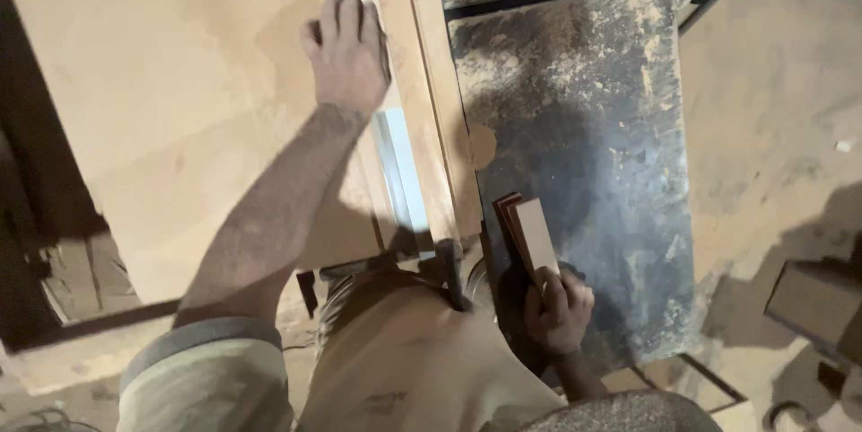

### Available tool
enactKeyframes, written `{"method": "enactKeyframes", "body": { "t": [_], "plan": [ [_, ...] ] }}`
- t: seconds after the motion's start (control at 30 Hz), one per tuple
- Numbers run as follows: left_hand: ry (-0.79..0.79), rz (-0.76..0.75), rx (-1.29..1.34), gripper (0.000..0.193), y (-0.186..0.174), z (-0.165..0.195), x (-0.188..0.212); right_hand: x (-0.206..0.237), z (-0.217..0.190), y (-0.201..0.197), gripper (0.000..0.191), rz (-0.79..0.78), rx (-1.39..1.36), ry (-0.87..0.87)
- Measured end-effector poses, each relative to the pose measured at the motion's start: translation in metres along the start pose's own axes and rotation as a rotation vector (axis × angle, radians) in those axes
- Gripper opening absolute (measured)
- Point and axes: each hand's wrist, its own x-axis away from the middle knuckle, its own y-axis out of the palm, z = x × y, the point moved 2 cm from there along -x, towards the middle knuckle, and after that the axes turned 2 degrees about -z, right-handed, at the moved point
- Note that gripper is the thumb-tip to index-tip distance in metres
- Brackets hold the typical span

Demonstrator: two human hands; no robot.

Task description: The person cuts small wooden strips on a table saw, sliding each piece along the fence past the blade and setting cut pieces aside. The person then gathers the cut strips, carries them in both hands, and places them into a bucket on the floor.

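A small stack of flat reddish-brown wooden pieces (530, 234) is clenched at its near end in the right hand (558, 311), over the dusty dark metal worktop (593, 127). The left hand (348, 55) is laid flat, grip released, on a long pale wooden strip (400, 154).

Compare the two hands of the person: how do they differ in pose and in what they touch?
The left hand reaches far forward and rests, knuckles up, on a long pale strip; the right hand stays near the body. The left hand grips nothing; the right hand's grip is closed on a small stack of wood pieces over the dusty machine table. Both are bare.
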Motion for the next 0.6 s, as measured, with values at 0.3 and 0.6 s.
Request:
{"method": "enactKeyframes", "body": {
  "t": [0.3,0.6],
  "plan": [
    [0.0,0.003,0.075,0.039,0.064,-0.08,-0.129,-0.004,-0.013,-0.004,0.041,0.057,0.054,0.027],
    [0.014,0.171,0.883,0.035,-0.031,-0.028,-0.102,-0.009,-0.052,0.012,0.046,0.345,-1.361,1.115]
  ]
}}
